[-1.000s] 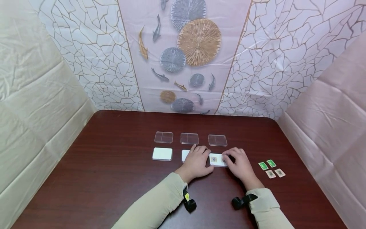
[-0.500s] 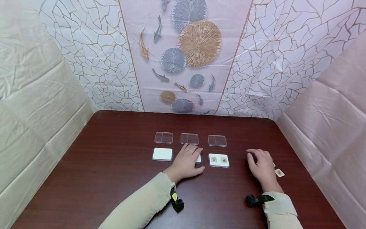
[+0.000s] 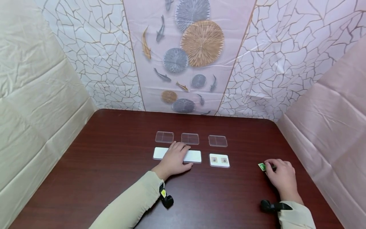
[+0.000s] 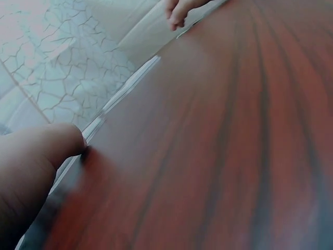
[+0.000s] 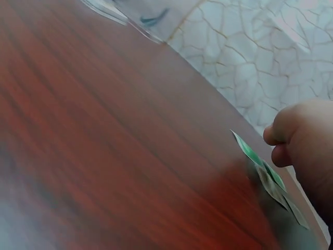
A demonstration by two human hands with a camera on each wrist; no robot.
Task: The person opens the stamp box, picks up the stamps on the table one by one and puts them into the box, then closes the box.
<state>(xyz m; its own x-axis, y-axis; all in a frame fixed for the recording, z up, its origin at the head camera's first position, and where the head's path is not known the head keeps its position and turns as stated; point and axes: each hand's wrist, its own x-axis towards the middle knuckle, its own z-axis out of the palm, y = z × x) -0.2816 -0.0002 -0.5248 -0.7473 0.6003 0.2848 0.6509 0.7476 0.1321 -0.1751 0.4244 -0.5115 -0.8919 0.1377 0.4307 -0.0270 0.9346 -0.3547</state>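
Hanging at the left, plain cream cloth borders a dark reddish-brown, wood-grained table. Behind stands a printed backdrop, crackle-patterned on either side of a pale panel bearing six round motifs, four grey and two gold, among fish. Pale pinkish cloth closes the right side.

On the table, counted from the left: three clear trays form the back row, and three white slabs the front row. Across the left and middle slabs lies the left hand, its fingers extended and gripping nothing, hiding the gap between those two. The rightmost slab carries two small tan squares with dark centres, side by side.

Well apart to the right are four small cards in the right wrist view: two green cards and two pale cards, lying close together. Just above them is the right hand, fingers loosely bent, with nothing visible in its grasp.
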